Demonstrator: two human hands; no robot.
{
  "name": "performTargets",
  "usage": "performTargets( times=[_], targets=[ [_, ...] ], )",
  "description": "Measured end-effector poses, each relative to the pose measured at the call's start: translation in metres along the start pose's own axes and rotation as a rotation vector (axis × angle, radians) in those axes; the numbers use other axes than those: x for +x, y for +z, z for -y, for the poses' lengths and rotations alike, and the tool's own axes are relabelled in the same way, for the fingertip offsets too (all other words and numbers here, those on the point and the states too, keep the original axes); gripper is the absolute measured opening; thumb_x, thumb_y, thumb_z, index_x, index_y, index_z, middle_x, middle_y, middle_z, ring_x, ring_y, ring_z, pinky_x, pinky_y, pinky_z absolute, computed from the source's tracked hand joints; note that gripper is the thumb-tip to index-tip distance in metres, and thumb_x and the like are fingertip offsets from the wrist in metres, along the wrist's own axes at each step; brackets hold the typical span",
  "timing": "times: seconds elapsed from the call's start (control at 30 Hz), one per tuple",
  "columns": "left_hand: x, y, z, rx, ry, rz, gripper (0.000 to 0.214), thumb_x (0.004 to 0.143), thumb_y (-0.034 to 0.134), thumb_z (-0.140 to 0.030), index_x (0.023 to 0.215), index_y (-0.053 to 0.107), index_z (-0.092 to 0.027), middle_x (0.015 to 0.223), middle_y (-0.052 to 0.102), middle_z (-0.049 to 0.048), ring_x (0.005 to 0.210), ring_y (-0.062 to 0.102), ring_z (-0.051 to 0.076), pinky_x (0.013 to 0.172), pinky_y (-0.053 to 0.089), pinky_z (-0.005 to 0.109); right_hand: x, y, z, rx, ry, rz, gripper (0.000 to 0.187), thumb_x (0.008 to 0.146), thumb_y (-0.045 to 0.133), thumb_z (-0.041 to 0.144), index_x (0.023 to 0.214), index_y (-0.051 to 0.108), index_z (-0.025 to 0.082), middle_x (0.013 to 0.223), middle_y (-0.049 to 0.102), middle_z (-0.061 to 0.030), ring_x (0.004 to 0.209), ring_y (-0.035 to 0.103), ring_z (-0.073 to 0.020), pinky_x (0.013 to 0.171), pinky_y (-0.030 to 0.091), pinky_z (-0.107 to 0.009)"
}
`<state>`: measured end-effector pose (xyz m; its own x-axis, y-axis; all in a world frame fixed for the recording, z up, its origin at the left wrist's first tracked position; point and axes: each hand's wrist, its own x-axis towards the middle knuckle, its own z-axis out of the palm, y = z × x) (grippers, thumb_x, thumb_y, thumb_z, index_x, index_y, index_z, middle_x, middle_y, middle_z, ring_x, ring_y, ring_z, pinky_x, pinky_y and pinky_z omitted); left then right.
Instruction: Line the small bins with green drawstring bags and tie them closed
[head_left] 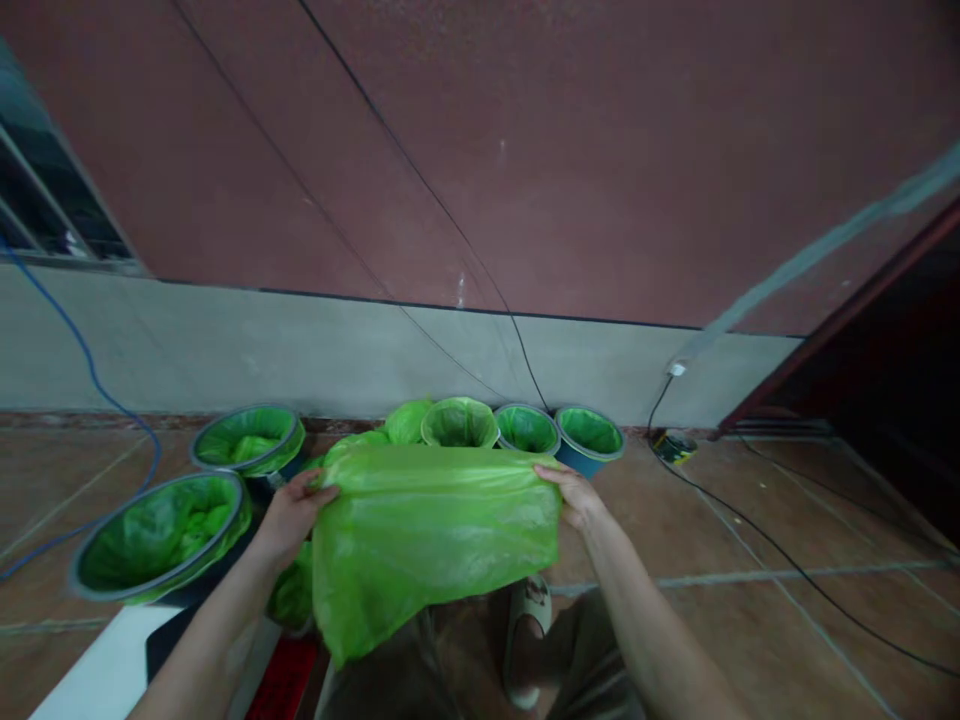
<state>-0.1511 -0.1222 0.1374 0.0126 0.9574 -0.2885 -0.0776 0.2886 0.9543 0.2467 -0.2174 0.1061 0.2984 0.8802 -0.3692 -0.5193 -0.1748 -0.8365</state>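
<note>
A thin green plastic bag (442, 540) hangs stretched wide between my hands, in front of my legs. My left hand (296, 505) pinches its upper left corner, thumb over the edge. At the upper right corner my right hand (568, 490) grips the bag in the same way. Past the bag's top edge stand several bins with green liners, among them a lined bin (457, 422) in the middle and a blue bin (589, 440) at the right. Left of my left hand are a large lined bin (161, 535) and another lined bin (251, 440) behind it.
A wall (480, 350) runs behind the bins. A blue cable (94, 370) lies at the left, and a black cable (787, 570) crosses the tiled floor at the right. By the wall sits a small tin (675, 447). A white board (105, 665) and a red object (283, 680) are at lower left.
</note>
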Motion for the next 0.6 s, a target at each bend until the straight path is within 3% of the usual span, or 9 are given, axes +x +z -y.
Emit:
performTargets(
  times=[0.07,0.13,0.3,0.43,0.6],
  targets=[
    [0.005,0.004,0.004,0.054,0.051,-0.077,0.045,0.062,0.075,-0.011,0.105,0.064,-0.017,0.071,0.071,0.0003,0.060,0.065,0.016,0.059,0.052,0.024,-0.005,-0.007,0.005,-0.003,-0.041,-0.036,0.029,0.056,0.085,0.023,0.080,0.070,0.017,0.078,0.075,-0.0027,0.067,0.069,-0.0191,0.071,0.054,-0.032],
    [0.007,0.009,0.005,0.078,0.084,-0.077,0.051,0.063,0.075,-0.013,0.112,0.062,-0.017,0.073,0.071,0.0004,0.063,0.066,0.017,0.061,0.052,0.025,-0.011,-0.012,0.010,-0.003,-0.071,-0.086,0.030,0.055,0.087,0.025,0.078,0.069,0.017,0.074,0.074,-0.0011,0.063,0.067,-0.0173,0.066,0.053,-0.030],
    [0.003,0.017,-0.004,-0.111,0.018,0.074,0.050,0.065,0.072,-0.014,0.114,0.065,-0.018,0.088,0.075,0.0049,0.073,0.070,0.019,0.066,0.055,0.027,-0.017,-0.020,0.015,0.036,-0.161,-0.190,0.033,0.051,0.086,0.020,0.076,0.066,0.020,0.071,0.073,-0.0005,0.061,0.065,-0.0172,0.061,0.052,-0.029],
    [-0.002,0.017,-0.018,-0.250,-0.065,0.178,0.054,0.063,0.074,-0.014,0.116,0.066,-0.021,0.103,0.075,0.0055,0.086,0.071,0.020,0.074,0.057,0.027,-0.020,-0.029,0.028,0.074,-0.250,-0.311,0.046,0.048,0.084,0.014,0.089,0.067,0.024,0.070,0.072,0.0026,0.060,0.064,-0.0152,0.056,0.047,-0.025],
    [-0.001,0.018,-0.039,-0.166,-0.018,0.273,0.062,0.055,0.085,-0.025,0.114,0.068,-0.018,0.107,0.075,0.0073,0.095,0.069,0.022,0.082,0.055,0.028,-0.039,-0.026,0.054,-0.070,-0.311,-0.120,0.048,0.056,0.083,0.021,0.102,0.070,0.022,0.077,0.073,0.0004,0.067,0.064,-0.0140,0.066,0.047,-0.025]
  ],
)
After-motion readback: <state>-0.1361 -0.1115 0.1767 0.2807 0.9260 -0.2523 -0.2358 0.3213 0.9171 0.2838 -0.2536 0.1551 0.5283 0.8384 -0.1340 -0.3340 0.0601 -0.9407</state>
